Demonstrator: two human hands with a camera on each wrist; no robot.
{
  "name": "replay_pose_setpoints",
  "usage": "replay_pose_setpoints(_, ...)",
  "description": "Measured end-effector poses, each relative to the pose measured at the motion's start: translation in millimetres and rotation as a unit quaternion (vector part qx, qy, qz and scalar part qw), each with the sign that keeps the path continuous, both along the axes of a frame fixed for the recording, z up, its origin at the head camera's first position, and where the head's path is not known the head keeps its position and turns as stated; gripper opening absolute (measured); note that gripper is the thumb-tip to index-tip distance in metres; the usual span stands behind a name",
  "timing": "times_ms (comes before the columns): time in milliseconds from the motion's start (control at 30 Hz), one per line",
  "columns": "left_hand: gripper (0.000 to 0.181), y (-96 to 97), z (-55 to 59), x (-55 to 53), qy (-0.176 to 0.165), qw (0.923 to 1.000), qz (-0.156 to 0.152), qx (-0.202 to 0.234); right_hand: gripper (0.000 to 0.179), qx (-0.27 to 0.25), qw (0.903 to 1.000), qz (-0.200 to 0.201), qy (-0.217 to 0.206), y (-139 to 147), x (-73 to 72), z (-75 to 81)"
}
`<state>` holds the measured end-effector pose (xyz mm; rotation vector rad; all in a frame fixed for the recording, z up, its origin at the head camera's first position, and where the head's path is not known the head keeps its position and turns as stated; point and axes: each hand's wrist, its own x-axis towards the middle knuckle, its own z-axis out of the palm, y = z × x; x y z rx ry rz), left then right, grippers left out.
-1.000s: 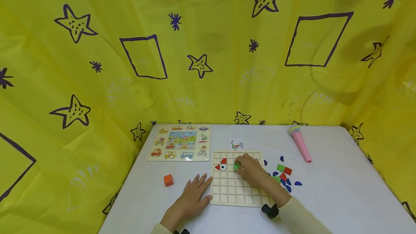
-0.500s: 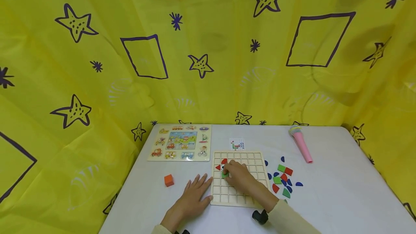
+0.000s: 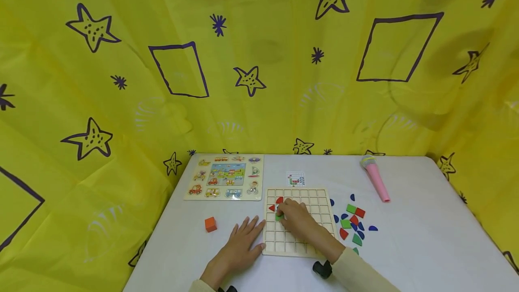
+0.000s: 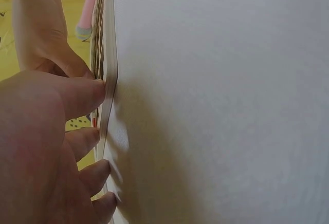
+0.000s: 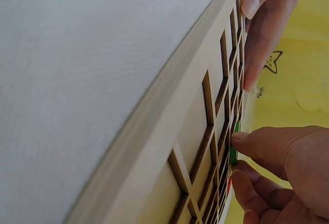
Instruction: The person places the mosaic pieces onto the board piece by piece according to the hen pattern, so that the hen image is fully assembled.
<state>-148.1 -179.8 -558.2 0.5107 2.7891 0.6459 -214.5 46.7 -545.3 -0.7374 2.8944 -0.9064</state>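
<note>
My right hand (image 3: pixel 299 221) pinches a green square tile (image 5: pixel 234 151) between thumb and fingers, low over the wooden grid board (image 3: pixel 296 249). In the head view the tile lies just below the white eye tile, which the fingers mostly cover. A red quarter-round tile (image 3: pixel 279 200) and a red triangle tile (image 3: pixel 271 208) sit in cells beside it. My left hand (image 3: pixel 240 248) lies spread on the table, its thumb and fingertips at the board's left edge. In the left wrist view, the left hand's fingers (image 4: pixel 85 95) reach the board's side.
Loose blue half-round tiles (image 3: pixel 373 228), green tiles (image 3: pixel 351 208) and red tiles (image 3: pixel 343 234) lie right of the board. A small picture card (image 3: pixel 296 179) lies behind it. Around are a vehicle puzzle (image 3: pixel 255 196), an orange cube (image 3: pixel 210 224) and a pink toy microphone (image 3: pixel 378 183).
My right hand has moved left across the board with the green tile, from the middle columns to the cell below the eye tile. The left hand has stayed at the board's edge.
</note>
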Motion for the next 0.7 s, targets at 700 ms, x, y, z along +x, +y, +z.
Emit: replay_pose_setpoints(700, 0.066, -0.3, -1.0, 0.6, 0.008, 1.0, -0.001, 0.003, 0.009, 0.028, 0.9978, -0.051, -0.031, 46.5, -4.0, 10.7)
